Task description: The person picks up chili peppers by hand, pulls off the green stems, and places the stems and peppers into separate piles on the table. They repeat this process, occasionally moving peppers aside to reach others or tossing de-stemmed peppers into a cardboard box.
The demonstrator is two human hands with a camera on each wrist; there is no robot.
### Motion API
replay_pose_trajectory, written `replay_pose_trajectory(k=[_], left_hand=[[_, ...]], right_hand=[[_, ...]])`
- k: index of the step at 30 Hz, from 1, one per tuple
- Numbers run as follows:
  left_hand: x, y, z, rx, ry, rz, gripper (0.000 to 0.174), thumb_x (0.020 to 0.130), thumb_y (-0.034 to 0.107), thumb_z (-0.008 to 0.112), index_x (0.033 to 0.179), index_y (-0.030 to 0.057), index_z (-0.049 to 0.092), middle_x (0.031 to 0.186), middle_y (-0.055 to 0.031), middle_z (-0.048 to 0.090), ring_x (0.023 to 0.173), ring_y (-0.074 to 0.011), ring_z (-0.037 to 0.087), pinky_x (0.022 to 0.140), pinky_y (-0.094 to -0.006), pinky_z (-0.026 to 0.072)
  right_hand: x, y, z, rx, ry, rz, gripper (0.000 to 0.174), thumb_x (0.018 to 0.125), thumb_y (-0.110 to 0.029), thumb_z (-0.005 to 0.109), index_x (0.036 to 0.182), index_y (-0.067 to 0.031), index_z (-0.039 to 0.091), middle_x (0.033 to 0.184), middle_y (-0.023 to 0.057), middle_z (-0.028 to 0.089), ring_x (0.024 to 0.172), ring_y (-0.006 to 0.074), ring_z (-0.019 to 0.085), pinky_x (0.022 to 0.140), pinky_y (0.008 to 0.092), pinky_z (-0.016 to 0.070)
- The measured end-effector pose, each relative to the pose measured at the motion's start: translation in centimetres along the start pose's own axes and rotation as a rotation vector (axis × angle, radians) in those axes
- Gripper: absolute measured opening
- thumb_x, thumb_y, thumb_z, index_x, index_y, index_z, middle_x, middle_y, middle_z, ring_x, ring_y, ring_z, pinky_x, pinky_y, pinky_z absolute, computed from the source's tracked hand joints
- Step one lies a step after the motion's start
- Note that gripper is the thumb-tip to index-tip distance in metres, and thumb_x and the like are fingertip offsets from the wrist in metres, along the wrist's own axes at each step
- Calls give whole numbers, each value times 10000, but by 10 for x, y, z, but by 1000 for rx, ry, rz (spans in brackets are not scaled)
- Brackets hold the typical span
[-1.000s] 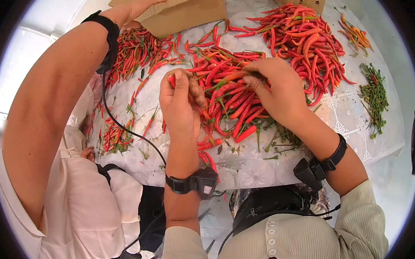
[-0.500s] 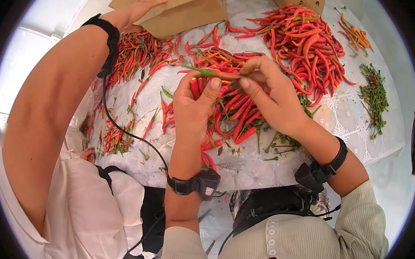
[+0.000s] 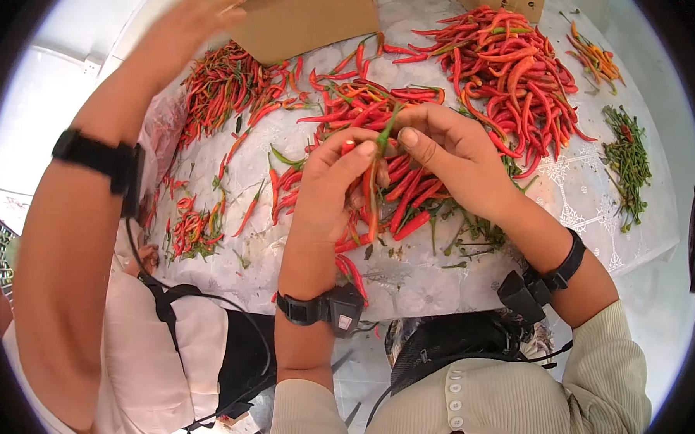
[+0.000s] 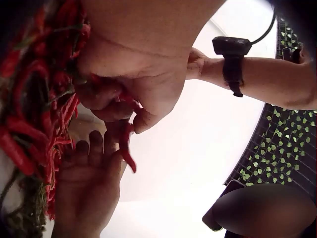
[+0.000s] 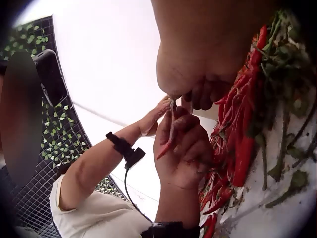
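Observation:
In the head view, the left hand [image 3: 331, 188] is curled round red chilies, with one cut end showing between its fingers. A chili [image 3: 373, 206] with a green stem hangs down between the two hands, its stem end at the fingertips of both. The right hand [image 3: 462, 161] has its thumb and index finger at that stem. In the left wrist view, a red chili [image 4: 127, 148] dangles below the left hand [image 4: 138, 89], beside the right hand [image 4: 89, 188]. Beneath both hands lies a heap of red chilies [image 3: 402, 180].
A bigger chili heap [image 3: 516, 77] lies at the back right, a pile of green stems [image 3: 627, 163] at the right. A cardboard box [image 3: 310, 17] stands at the back. On the left, another person's arm [image 3: 68, 228] reaches over small chilies [image 3: 221, 87].
The chili between the hands has swung from lying across to hanging down, its stem now upward. The left hand has shifted right, nearer the right one. The other person's arm has moved back leftward.

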State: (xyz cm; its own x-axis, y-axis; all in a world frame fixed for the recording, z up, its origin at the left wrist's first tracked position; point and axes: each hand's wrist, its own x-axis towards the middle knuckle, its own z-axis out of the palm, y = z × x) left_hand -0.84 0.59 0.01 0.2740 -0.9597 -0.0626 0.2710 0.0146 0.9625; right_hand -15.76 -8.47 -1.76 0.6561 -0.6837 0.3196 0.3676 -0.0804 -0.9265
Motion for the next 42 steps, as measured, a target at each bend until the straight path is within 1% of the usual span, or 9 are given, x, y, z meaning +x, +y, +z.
replay_pose_trajectory(k=[5, 8, 17, 20, 23, 29, 35, 38, 42], left_hand=[[-1, -2, 2, 2, -75, -5, 220, 852, 168, 594, 1003, 7, 586, 695, -58, 610, 571, -105, 576, 473, -192, 419], [-1, -1, -2, 13, -115, -20, 220, 852, 158, 595, 1005, 0, 583, 694, -60, 608, 578, -114, 579, 507, -210, 443], [-2, 1, 5, 5, -122, -56, 207, 845, 115, 605, 1008, -7, 573, 709, -49, 608, 626, -103, 571, 574, -226, 455], [0, -4, 5, 33, -107, -25, 202, 844, 114, 608, 1001, -7, 573, 710, -50, 609, 625, -99, 569, 573, -222, 452], [1, -4, 7, 84, -80, -18, 194, 849, 123, 602, 996, 0, 575, 702, -46, 609, 608, -81, 558, 532, -203, 426], [1, -6, 3, 156, -53, -39, 177, 852, 129, 589, 991, 19, 585, 683, -34, 609, 571, -55, 534, 460, -179, 364], [1, -7, 10, 138, -53, 40, 149, 853, 103, 579, 964, 4, 590, 707, -23, 599, 590, -50, 524, 520, -188, 397], [2, -6, 10, 146, -52, 38, 139, 853, 88, 572, 957, -4, 589, 701, -6, 577, 599, -49, 517, 550, -194, 410], [2, -8, 11, 154, -44, 42, 133, 851, 82, 573, 949, -7, 592, 689, 10, 557, 600, -45, 508, 549, -196, 411]], right_hand=[[4, 5, -11, 24, -94, 36, 205, 863, -202, 615, 889, 1, 603, 730, -37, 559, 651, 21, 470, 580, 198, 394], [4, 6, -12, -15, -85, 36, 209, 847, -213, 635, 853, -6, 609, 680, -44, 554, 628, 11, 464, 561, 187, 385], [1, 2, -9, -139, 1, -14, 180, 818, -183, 653, 794, -14, 596, 662, -32, 558, 590, 12, 472, 517, 192, 381], [0, -3, -6, -172, 32, -41, 155, 805, -153, 653, 782, -13, 588, 669, -26, 562, 589, 15, 477, 514, 191, 385], [-1, -9, -7, -341, 42, -106, 134, 785, -118, 655, 775, -6, 582, 667, -14, 564, 586, 22, 487, 513, 192, 392], [-2, -9, -6, -416, 78, -202, 119, 760, -88, 659, 770, 2, 582, 690, 25, 559, 584, 56, 519, 507, 214, 413], [-2, -7, -6, -559, 103, -339, 120, 715, -75, 659, 774, -5, 583, 698, 84, 558, 622, 187, 559, 543, 282, 437], [0, -7, -6, -665, 107, -474, 85, 695, -16, 659, 760, -16, 604, 685, 57, 550, 609, 150, 533, 533, 259, 406], [1, -6, -7, -697, 122, -508, 97, 678, -22, 665, 751, -23, 601, 662, 68, 549, 598, 185, 533, 528, 279, 408]])
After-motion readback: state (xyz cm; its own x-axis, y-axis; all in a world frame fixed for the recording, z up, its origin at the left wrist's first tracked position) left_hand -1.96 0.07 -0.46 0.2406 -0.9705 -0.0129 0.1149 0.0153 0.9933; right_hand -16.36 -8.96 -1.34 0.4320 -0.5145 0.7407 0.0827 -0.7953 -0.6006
